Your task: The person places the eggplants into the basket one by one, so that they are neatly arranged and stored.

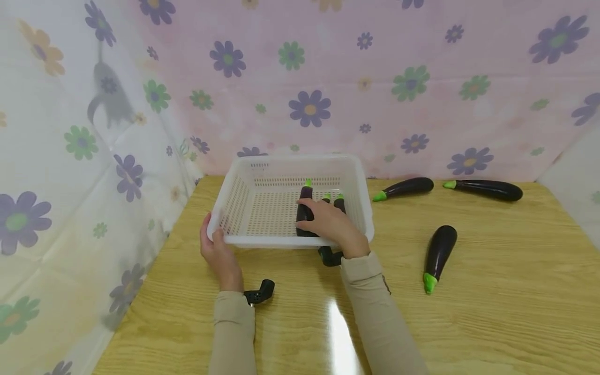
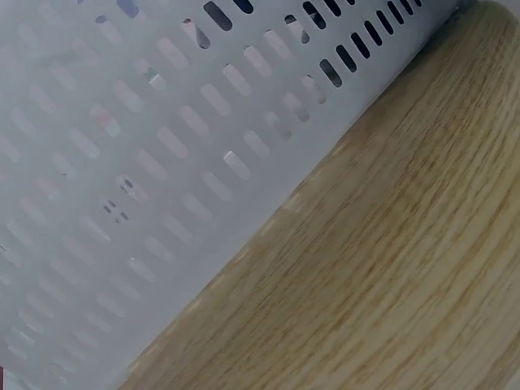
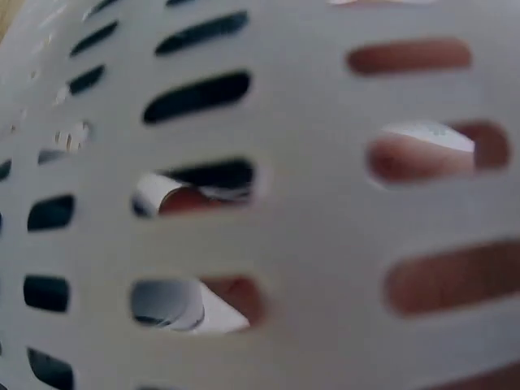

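- Left hand [image 1: 222,256] grips the near-left corner of a white basket [image 1: 272,241] on the bench [image 1: 515,291].
- Right hand [image 1: 330,221] grasps an eggplant [image 1: 304,213] inside, beside two other eggplants [image 1: 339,203].
- Three more eggplants [image 1: 440,252] lie right of the basket.

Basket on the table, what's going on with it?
A person's left hand holds the near left corner of the white basket. The right hand grips an eggplant inside, beside two others. Three more eggplants lie on the table, right of the basket.
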Demonstrator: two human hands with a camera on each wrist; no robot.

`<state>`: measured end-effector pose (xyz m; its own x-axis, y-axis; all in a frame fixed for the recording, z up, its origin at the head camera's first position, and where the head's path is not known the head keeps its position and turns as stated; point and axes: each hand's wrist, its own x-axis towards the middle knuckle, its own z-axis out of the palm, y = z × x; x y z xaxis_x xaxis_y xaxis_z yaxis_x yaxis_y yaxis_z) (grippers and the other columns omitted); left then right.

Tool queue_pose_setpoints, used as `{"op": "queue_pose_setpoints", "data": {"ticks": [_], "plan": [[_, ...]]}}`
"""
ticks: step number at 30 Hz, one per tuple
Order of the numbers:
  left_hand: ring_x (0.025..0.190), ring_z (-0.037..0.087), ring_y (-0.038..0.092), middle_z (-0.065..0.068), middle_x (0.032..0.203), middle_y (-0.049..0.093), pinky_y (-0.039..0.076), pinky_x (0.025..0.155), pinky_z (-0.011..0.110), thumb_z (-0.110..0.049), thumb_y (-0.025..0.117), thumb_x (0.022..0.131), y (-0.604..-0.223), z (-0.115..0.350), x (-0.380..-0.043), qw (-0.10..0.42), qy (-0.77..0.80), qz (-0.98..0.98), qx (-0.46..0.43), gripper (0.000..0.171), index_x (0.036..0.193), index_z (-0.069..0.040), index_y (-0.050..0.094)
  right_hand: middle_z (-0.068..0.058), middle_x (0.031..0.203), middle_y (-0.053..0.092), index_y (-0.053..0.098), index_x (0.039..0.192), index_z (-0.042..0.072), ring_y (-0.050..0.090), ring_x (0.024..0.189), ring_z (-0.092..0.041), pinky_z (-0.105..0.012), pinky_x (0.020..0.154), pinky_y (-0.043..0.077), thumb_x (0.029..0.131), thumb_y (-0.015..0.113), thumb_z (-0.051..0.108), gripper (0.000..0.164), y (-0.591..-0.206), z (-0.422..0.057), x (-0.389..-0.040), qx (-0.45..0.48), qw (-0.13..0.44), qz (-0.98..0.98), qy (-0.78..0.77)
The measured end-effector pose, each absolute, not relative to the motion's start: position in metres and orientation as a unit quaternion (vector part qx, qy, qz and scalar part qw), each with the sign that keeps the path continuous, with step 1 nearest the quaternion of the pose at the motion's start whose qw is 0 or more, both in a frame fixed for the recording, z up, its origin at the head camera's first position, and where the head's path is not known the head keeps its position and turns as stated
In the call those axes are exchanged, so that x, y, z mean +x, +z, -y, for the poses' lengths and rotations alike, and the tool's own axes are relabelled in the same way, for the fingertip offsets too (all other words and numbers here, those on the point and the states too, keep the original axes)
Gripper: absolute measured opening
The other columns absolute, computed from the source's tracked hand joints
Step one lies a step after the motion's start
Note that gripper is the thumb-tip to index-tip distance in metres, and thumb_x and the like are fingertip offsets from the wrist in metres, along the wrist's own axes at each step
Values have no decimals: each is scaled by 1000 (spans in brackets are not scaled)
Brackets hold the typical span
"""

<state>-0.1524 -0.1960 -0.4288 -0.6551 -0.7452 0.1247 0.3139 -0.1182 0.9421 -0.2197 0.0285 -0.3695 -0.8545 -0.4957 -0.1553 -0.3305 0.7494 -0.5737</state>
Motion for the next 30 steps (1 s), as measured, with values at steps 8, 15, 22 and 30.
{"op": "queue_pose_setpoints", "data": {"ticks": [8,15,22,30], "plan": [[108,13,48,-4,124,49,36,92,32,-6,36,86,-432,191,-151,365,-714,558,212,41,123,-18,51,-9,133,42,32,138,25,43,116,-28,-46,87,38,84,55,44,62,-375,-31,-222,-201,168,-936,-236],[108,16,49,-1,124,48,37,90,36,-7,34,87,-432,191,-151,365,-720,555,202,43,125,-25,46,-11,135,39,29,139,26,46,114,-29,-47,85,40,84,55,44,64,-376,-29,-223,-206,173,-937,-221],[110,23,47,5,123,46,34,91,42,-5,30,87,-425,191,-152,372,-746,526,168,46,127,-25,39,-3,134,43,29,139,28,50,109,-24,-43,83,41,85,55,42,62,-371,-26,-222,-209,183,-936,-218],[110,23,47,5,123,47,35,91,41,-4,30,86,-425,193,-152,366,-749,524,173,46,127,-24,39,-10,139,34,29,139,29,45,115,-30,-47,85,39,85,54,43,62,-370,-25,-222,-202,189,-940,-200]]}}
